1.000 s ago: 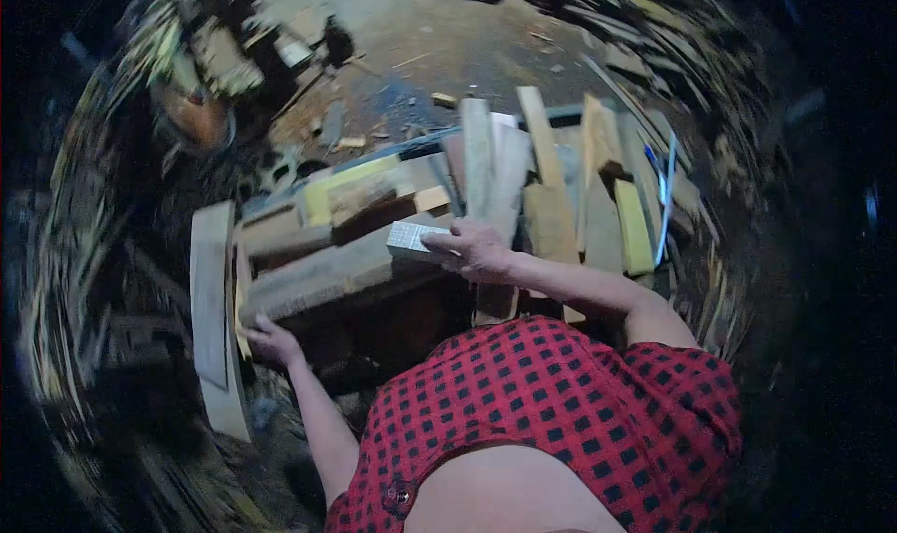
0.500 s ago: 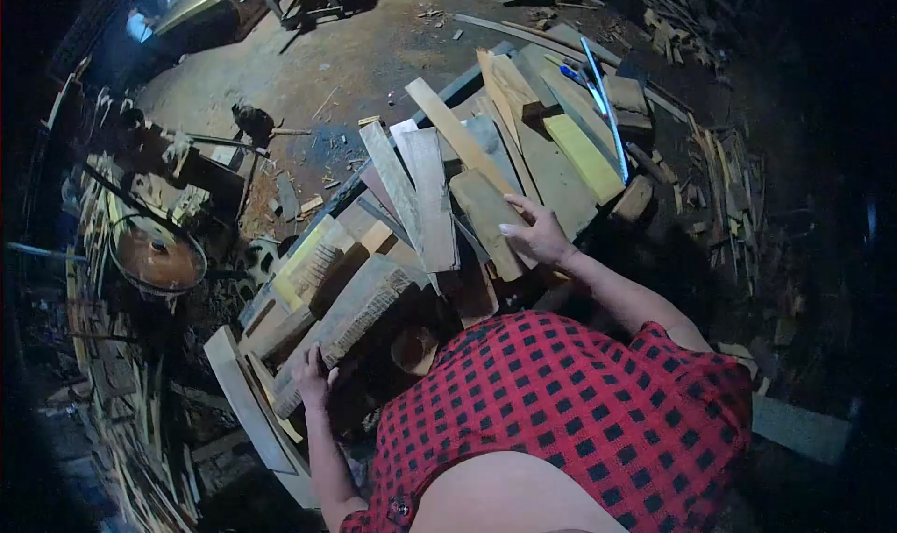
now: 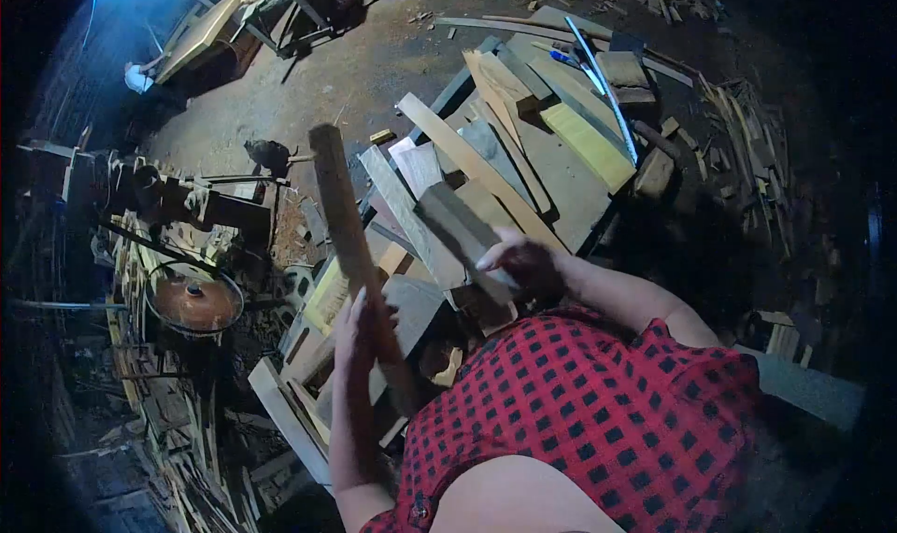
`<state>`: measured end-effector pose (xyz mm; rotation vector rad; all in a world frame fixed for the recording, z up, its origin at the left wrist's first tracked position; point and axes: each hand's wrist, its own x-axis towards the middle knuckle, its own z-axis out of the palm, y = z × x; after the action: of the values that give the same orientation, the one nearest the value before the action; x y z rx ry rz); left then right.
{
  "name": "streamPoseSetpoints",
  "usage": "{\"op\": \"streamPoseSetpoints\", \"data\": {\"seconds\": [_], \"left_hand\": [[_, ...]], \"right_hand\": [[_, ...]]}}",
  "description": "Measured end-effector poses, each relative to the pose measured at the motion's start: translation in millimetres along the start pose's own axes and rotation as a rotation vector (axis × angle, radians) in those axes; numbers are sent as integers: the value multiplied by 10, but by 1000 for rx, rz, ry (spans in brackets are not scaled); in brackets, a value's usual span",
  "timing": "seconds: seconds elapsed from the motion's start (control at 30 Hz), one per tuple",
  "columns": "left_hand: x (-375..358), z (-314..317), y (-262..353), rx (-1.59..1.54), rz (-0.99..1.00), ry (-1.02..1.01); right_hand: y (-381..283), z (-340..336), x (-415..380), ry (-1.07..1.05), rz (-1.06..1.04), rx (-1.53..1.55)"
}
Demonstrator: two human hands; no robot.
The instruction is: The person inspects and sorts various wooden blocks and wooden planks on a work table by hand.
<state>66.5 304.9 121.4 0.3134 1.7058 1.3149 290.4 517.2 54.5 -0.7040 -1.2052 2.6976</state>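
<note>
My left hand [image 3: 363, 326] grips a long brown wooden piece [image 3: 338, 192], raised on edge above the wood-covered table. My right hand [image 3: 525, 260] is closed on a shorter dark wooden block [image 3: 460, 220], lifted and tilted over the other boards. Between and beyond them lie a long pale board [image 3: 467, 164] and a whitish narrow board [image 3: 397, 197]. A yellow-green block [image 3: 587, 148] rests at the table's right side. Part of my right hand's fingers is in shadow.
A metal ruler [image 3: 603, 89] and a blue marker [image 3: 563, 58] lie on the boards at the back right. A round rusty wheel-like pan [image 3: 196, 301] stands at left among stacked strips [image 3: 177, 421]. Wood scraps lie on the floor. At the far left back is a person [image 3: 138, 77].
The left hand has lifted the long piece off the pile and turned it nearly upright. The right hand has raised a block and tilted it. The view has shifted slightly.
</note>
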Motion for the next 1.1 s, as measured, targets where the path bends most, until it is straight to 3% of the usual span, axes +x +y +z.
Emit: {"op": "streamPoseSetpoints", "data": {"seconds": [0.07, 0.1, 0.17, 0.2, 0.23, 0.27, 0.33, 0.37, 0.4, 0.47, 0.5, 0.57, 0.6, 0.63, 0.7, 0.73, 0.8, 0.83, 0.9, 0.93, 1.0, 1.03, 1.1], "left_hand": [[222, 468, 237, -14, 6, -17], [416, 563, 233, 19, 46, -74], [737, 839, 305, 64, 89, -135], [863, 1061, 373, -155, 27, -189], [951, 1236, 438, -375, -38, -242], [1093, 1323, 424, -364, -35, -249], [1309, 1536, 433, -265, 10, -289], [1317, 1765, 459, -367, -8, -281], [1724, 1612, 204, -273, -92, -292], [1780, 1900, 222, -180, -93, -183], [1854, 1988, 180, -174, -95, -188], [2020, 2174, 95, -181, -105, -340], [2022, 2396, 88, -190, -51, -229], [2179, 2513, -46, -190, 11, -195], [2276, 2777, -129, -134, 108, -51], [2235, 2858, -81, -89, 144, -105], [2440, 3050, -252, 52, 95, 92], [2580, 3124, -425, 55, 94, 83], [2729, 3255, -653, 506, 553, 404], [2749, 3275, -669, 508, 554, 394], [2767, 3273, -629, 369, 445, 130], [2743, 3266, -593, 370, 446, 125], [2688, 3202, -515, 169, 159, -87]], "right_hand": [[253, -78, 199, -75, -101, -87], [-317, 289, -122, -211, 87, 187], [-155, 106, 22, -270, 39, 297], [-100, 20, 60, -328, 0, 400], [-138, -21, 2, -240, -36, 321], [-151, -82, -13, -239, -48, 325], [-167, -209, -40, 102, -205, 111], [-173, -304, -87, 104, -213, 115], [-159, -420, -164, 148, -185, 213], [-119, -613, -300, 238, -124, 413], [-241, -582, -464, 212, -179, 319], [-159, -884, -457, 131, -166, 498], [-133, -1052, -494, 41, -148, 670], [-170, -1204, -603, 16, -85, 620], [-115, -1385, -699, 198, -125, 560], [-165, -1399, -788, 306, -163, 491], [-128, -1521, -866, 392, -197, 501], [-76, -1607, -885, 424, -193, 502], [-43, -1707, -949, 469, -164, 527], [-31, -1724, -960, 477, -169, 532], [1, -1758, -952, 638, -178, 348], [8, -1759, -945, 657, -144, 422], [105, -1844, -865, 737, -135, 317]]}}
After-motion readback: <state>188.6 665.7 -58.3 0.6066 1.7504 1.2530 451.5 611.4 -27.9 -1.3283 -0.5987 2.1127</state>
